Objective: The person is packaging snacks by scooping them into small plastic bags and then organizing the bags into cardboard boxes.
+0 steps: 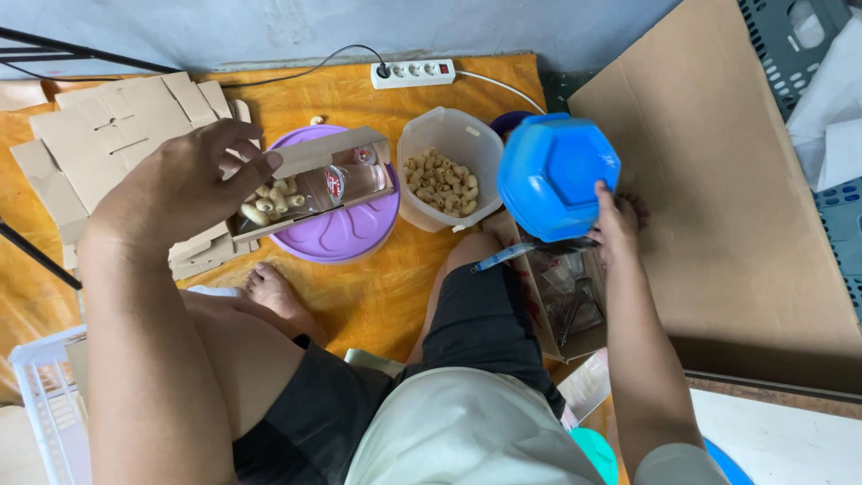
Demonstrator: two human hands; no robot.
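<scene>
Down on the orange floor cloth [377, 296], a person sits cross-legged with goods spread around the knees. Largest is the flat brown cardboard sheet [718, 180] leaning at the right, then a stack of unfolded tan carton blanks [99, 135] at the left.

The left hand [193, 184] is closed around one end of a long open cardboard box [310, 184], held just above a round purple plastic lid [346, 229]. Inside the box lie a clear glass [346, 182] on its side and a few pale puffed pieces [269, 205]. I'd judge the box light but floppy, and the glass breakable and free to roll, so a hold under the base looks safer than a pinch at the flap.

The right hand [615, 224] grips the lower edge of a blue faceted plastic container [557, 175], tilted up. It looks stiff, light and somewhat slick.

Between the two stands a clear plastic tub [447, 166] partly filled with the same pale pieces, close enough to be knocked. A white power strip [413, 74] lies by the wall, a blue pen [503, 258] rests on the right knee, and a white plastic basket [49, 395] sits at the lower left.
</scene>
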